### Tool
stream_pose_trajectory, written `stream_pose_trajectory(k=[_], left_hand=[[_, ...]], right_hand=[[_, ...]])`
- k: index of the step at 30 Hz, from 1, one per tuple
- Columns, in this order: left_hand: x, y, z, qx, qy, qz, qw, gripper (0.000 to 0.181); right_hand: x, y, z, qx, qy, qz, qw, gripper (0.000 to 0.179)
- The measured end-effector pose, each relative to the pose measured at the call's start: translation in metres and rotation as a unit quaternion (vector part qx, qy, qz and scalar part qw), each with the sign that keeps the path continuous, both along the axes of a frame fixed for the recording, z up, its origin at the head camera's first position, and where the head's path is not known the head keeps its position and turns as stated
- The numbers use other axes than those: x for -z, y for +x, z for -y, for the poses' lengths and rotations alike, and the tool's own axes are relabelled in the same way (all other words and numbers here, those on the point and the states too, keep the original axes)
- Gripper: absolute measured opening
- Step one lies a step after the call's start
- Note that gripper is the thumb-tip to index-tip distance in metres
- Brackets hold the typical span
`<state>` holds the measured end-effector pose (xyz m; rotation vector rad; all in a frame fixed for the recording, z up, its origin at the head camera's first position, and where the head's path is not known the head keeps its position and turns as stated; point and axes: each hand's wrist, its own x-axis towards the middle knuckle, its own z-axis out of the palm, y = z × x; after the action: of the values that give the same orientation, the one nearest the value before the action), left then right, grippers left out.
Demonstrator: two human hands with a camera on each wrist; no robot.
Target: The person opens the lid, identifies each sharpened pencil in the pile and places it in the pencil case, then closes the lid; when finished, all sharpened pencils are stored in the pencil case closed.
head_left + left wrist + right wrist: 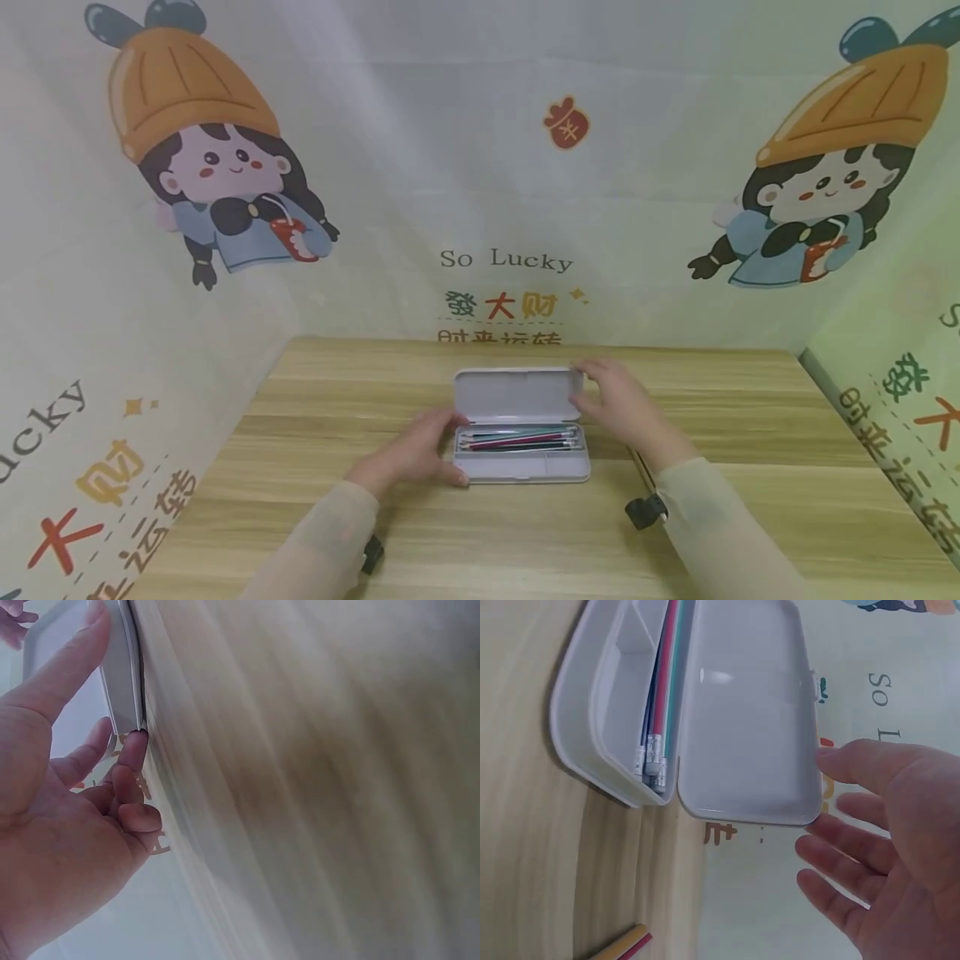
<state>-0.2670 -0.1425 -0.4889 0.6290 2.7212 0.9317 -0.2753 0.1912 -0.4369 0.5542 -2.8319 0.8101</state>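
Note:
A white pencil case (pixel 521 479) lies on the table with its lid (pixel 517 396) raised at the back. Several pencils (pixel 517 440), red, green and dark, lie in its rear compartment; their eraser ends (pixel 654 761) face right. My left hand (pixel 416 450) holds the case's left end, with the thumb at the front corner and fingers at the back. In the left wrist view, a fingertip (pixel 135 746) touches the case's lower edge. My right hand (pixel 626 408) holds the lid's right edge, its thumb (pixel 855 761) at the rim and the other fingers loosely bent.
Beside the case, an orange and a red pencil (pixel 622 943) lie on the wooden table (pixel 360 375), partly under the right forearm. A printed cloth (pixel 390 167) hangs behind the table and along both sides. A black wrist device (pixel 645 510) sits by the right sleeve.

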Motion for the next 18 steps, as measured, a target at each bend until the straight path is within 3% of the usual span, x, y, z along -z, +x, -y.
stream_pose_trajectory(k=[7,13,18], left_hand=[[-0.002,0.004,0.001,-0.014,-0.010,-0.009,0.9998,0.087],[-0.002,0.011,-0.001,-0.051,0.055,0.014,0.9971,0.087],[-0.001,0.014,-0.004,-0.061,0.096,0.021,0.9933,0.107]], right_hand=[[0.005,0.013,-0.001,-0.009,-0.014,-0.028,0.9995,0.057],[0.009,0.024,-0.007,-0.024,-0.024,-0.038,0.9987,0.059],[0.008,0.032,-0.011,-0.036,-0.047,-0.022,0.9980,0.058]])
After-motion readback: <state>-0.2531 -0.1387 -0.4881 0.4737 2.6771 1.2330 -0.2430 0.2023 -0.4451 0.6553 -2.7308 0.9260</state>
